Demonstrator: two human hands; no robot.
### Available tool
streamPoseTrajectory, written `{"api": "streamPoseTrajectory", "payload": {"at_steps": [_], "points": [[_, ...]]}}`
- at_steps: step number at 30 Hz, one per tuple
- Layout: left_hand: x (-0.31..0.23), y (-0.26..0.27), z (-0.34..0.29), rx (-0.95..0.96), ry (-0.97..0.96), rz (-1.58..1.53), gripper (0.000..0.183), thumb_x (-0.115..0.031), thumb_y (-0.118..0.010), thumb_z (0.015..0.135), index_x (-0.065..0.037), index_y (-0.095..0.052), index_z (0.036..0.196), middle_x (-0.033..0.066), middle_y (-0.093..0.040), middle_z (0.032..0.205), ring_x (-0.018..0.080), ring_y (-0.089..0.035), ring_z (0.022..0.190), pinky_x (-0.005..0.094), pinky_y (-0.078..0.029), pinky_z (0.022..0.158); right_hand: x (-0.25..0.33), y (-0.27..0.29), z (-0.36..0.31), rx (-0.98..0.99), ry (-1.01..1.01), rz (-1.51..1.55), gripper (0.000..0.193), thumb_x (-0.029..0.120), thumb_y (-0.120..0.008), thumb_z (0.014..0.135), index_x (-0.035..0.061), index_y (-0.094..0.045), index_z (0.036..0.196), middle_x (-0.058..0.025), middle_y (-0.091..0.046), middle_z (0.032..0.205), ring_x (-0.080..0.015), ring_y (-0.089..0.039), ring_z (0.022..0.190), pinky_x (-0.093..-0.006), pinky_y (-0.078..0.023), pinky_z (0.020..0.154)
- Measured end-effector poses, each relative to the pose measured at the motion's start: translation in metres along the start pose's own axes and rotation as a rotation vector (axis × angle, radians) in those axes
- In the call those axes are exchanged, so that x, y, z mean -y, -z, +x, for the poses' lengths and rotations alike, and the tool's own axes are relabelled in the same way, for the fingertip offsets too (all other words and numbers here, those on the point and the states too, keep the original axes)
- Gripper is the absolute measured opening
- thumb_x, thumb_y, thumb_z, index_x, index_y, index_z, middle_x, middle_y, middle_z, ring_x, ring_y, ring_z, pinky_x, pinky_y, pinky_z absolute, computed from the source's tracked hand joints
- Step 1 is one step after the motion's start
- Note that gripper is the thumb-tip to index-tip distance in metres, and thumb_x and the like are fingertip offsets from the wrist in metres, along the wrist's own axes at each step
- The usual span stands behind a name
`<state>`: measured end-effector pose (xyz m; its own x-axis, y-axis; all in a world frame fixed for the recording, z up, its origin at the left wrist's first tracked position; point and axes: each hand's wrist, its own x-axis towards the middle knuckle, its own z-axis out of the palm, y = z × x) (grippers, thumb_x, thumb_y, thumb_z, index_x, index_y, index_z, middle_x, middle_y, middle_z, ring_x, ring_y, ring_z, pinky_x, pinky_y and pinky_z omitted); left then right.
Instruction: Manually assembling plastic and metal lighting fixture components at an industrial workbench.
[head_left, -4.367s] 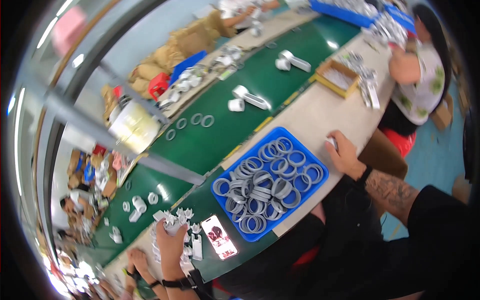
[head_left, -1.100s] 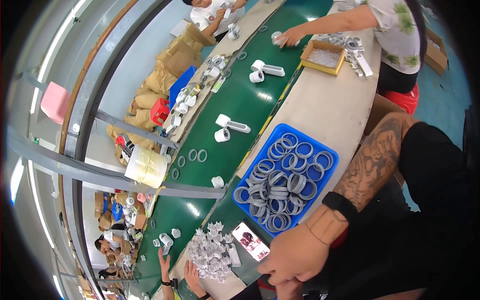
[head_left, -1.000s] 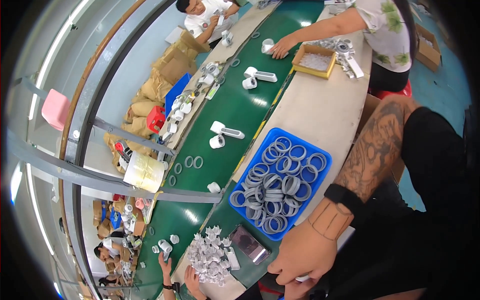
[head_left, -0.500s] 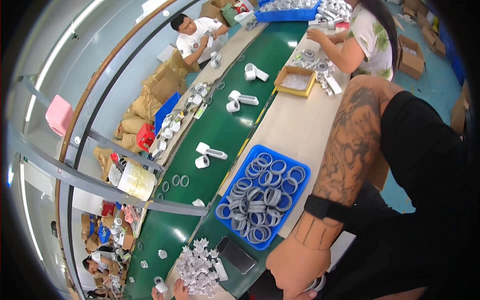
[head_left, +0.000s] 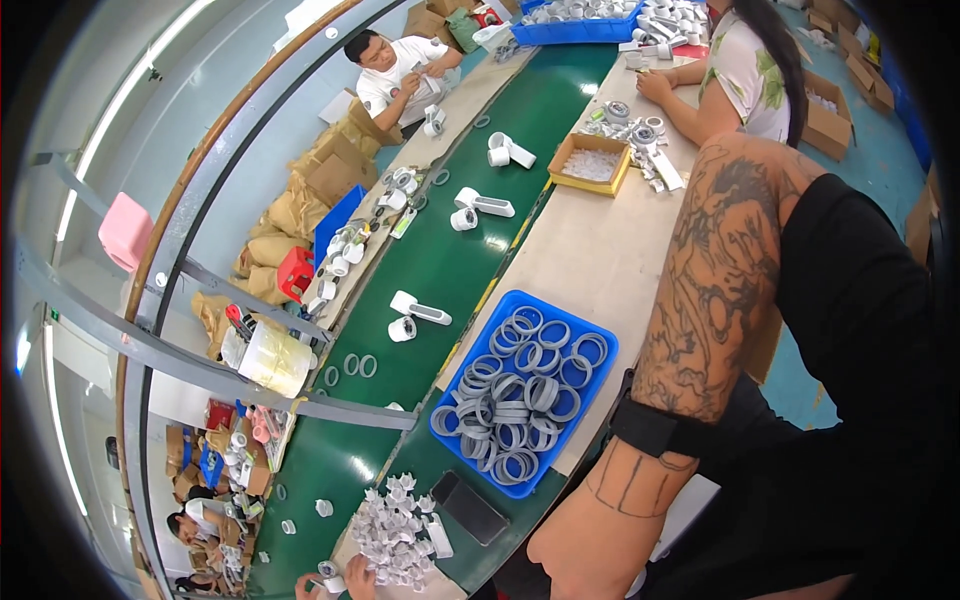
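While my bare right hand hangs just outside the near edge of the long tan-topped workbench, fingertips hidden so I can't make out whether they grasp anything, the shallow blue plastic tray lies ahead and leftward, long axis along that edge. With my left hand out of sight, the right is nearer its thin, smooth grey rings, circular hoops heaped loosely, some stacked, others tilted.
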<state>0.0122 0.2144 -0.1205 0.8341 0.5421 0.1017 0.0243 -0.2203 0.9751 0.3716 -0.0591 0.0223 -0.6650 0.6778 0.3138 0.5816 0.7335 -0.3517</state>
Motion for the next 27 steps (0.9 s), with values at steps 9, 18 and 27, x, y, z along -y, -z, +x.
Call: {"api": "streamPoseTrajectory", "payload": {"at_steps": [9,18,27], "points": [[-0.034,-0.027,-0.025,-0.065,0.067,-0.277,0.060,-0.020,-0.091,0.091,-0.003,-0.063,0.141,0.0146,-0.067,0.141,0.0306,-0.069,0.125,0.0423,-0.057,0.104,-0.015,0.021,0.009,-0.091,-0.017,-0.008,0.026,0.029,-0.076,0.092,0.0086,-0.068,0.106,-0.0118,-0.069,0.087,-0.0385,-0.071,0.077,-0.0508,-0.056,0.067],[-0.057,-0.057,-0.023,-0.105,0.172,-0.567,0.061,-0.022,-0.094,0.089,-0.004,-0.063,0.138,0.0130,-0.067,0.137,0.0284,-0.070,0.121,0.0419,-0.058,0.101,-0.042,0.035,-0.017,-0.202,-0.076,0.047,0.029,0.030,-0.077,0.090,0.0064,-0.065,0.101,-0.0106,-0.064,0.083,-0.0377,-0.069,0.072,-0.0495,-0.055,0.063],[-0.051,-0.051,-0.040,-0.191,0.228,-0.859,0.063,-0.024,-0.097,0.087,-0.005,-0.063,0.136,0.0114,-0.068,0.134,0.0263,-0.071,0.116,0.0414,-0.059,0.098,-0.158,0.037,-0.206,-0.526,-1.012,-0.016,0.015,0.017,-0.066,0.095,0.0014,-0.065,0.098,-0.0182,-0.069,0.088,-0.0391,-0.070,0.082,-0.0469,-0.055,0.075]]}}
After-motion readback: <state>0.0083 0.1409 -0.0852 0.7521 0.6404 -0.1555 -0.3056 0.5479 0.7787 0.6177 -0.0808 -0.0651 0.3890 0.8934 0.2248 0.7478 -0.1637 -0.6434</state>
